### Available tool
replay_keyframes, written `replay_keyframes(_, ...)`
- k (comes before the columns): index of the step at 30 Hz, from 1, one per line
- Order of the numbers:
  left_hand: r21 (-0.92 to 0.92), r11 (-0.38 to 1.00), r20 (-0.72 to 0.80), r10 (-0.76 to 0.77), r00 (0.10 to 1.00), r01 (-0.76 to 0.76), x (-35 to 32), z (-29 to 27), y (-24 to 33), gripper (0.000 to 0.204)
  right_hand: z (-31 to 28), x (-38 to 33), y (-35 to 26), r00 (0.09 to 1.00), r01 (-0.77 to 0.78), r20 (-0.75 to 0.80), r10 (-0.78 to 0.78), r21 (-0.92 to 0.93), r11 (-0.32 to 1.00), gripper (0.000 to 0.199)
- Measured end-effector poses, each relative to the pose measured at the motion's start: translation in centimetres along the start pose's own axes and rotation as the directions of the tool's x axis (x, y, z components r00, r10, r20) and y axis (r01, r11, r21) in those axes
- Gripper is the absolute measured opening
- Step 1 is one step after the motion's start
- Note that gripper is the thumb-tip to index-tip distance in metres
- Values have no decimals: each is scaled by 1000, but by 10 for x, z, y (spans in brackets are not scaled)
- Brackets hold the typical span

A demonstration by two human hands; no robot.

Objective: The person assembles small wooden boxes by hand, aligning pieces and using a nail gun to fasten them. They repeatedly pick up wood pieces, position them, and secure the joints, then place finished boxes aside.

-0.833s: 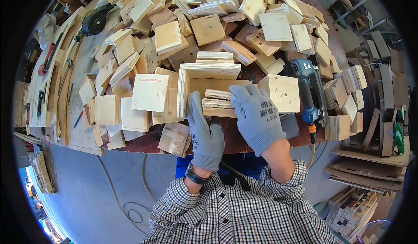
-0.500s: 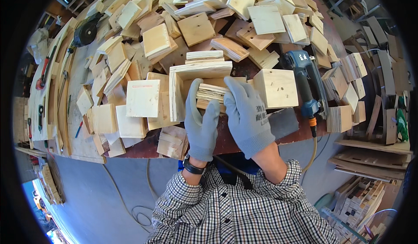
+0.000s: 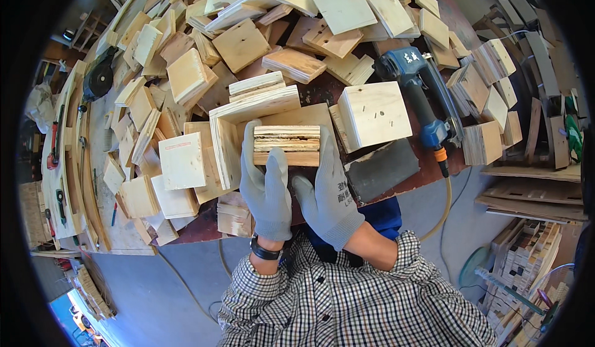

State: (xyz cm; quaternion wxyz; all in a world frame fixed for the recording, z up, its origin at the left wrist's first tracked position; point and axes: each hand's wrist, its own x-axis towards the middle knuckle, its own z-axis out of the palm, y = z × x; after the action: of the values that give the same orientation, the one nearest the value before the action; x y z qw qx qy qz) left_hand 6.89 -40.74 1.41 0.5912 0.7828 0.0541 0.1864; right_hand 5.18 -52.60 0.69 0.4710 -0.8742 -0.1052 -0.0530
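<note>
Between my two grey-gloved hands is a small stack of plywood blocks [image 3: 287, 137], its layered edges turned up toward me. My left hand [image 3: 266, 192] presses its left end, with the thumb along the near edge. My right hand [image 3: 325, 192] holds the right end with its fingers; its thumb stands off the near side. Just beyond lies an L-shaped plywood frame [image 3: 224, 130], partly hidden by my left hand and the stack. A square plywood block [image 3: 376, 116] stands to the right, beside a dark grey block [image 3: 383, 170].
A blue-and-black nail gun [image 3: 418, 93] with an orange hose fitting lies at the right. Plywood pieces [image 3: 245, 43] are heaped across the back and left of the table. A black tape reel [image 3: 99, 77], screwdrivers and long wooden strips lie at far left. Hoses hang below the edge.
The plywood stack is now gripped squarely at both ends, its layered edges fully showing. My right thumb has dropped toward the near side. The whole view has turned and shifted slightly.
</note>
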Motion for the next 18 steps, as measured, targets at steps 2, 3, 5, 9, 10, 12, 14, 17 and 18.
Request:
replay_keyframes(2,-91,989,-9,-117,993,116,0,1,10,55,-1,1,0,1000,14,0,-14,-19,1000,97)
replay_keyframes(3,-138,975,-10,-176,984,172,1,2,13,56,1,1,2,999,34,-13,-35,-46,998,97)
replay_keyframes(5,-99,986,-18,-138,990,135,0,1,10,57,1,1,2,999,49,-17,-50,-72,996,96)
replay_keyframes(9,-75,989,-15,-128,992,126,0,0,10,58,0,2,0,1000,-5,10,5,-28,1000,95)
replay_keyframes(10,-84,987,-13,-137,990,136,-1,1,10,58,0,2,1,999,-27,16,27,-7,1000,95)
replay_keyframes(12,-133,976,-20,-178,984,174,-3,3,9,58,3,-1,4,1000,4,-13,-6,-120,993,96)
replay_keyframes(14,-94,989,-62,-123,990,117,-2,5,7,55,8,-2,9,998,34,-51,-43,-148,988,96)
replay_keyframes(17,-144,978,-149,-171,974,149,8,13,0,46,14,-1,10,995,9,-101,-26,-164,986,93)
replay_keyframes(18,-221,959,-157,-213,964,176,9,16,-1,45,15,-2,10,994,-8,-109,-10,-159,987,93)
